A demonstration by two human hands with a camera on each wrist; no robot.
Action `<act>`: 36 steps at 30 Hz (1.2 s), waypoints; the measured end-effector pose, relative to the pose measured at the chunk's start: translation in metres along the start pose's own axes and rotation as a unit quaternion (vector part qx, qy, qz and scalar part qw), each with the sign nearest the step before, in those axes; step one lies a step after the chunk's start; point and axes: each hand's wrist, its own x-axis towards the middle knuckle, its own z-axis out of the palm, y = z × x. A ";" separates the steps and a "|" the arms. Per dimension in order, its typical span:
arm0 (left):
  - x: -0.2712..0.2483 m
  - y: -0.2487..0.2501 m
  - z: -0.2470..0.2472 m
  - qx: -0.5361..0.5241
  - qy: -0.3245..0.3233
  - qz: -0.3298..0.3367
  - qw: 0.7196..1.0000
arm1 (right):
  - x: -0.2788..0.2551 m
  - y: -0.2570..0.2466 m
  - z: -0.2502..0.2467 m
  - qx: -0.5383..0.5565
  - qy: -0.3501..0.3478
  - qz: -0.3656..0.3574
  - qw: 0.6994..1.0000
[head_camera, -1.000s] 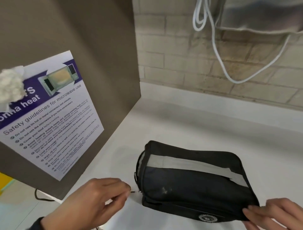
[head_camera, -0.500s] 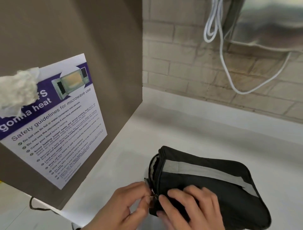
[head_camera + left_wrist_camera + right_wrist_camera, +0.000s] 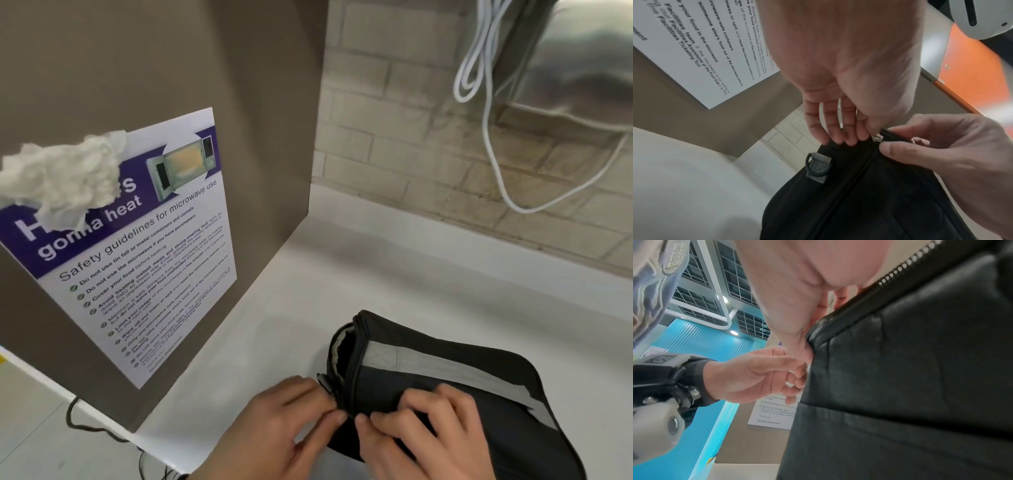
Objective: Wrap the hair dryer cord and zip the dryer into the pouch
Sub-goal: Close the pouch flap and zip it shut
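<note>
A black pouch with a grey stripe lies on the white counter. Its left end gapes where the zipper is undone. My left hand pinches the metal zipper pull at the pouch's near left corner. My right hand pinches the pouch fabric right beside the pull, thumb against the zipper line. A grey loop with a black D-ring sits on the pouch end. The right wrist view shows the pouch side and my left hand. No hair dryer or cord shows.
A brown panel with a microwave safety poster stands left of the pouch, a crumpled paper towel stuck on it. White cables hang on the brick wall below a metal fixture. A black cord trails off the counter's left edge.
My right hand has moved from the pouch's right end to its left corner, beside the zipper pull. My left hand has come in against the pouch with the pull.
</note>
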 end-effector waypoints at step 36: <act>0.060 -0.018 0.025 -0.329 0.059 -0.260 0.906 | -0.002 -0.021 -0.013 -0.048 -0.073 0.126 0.988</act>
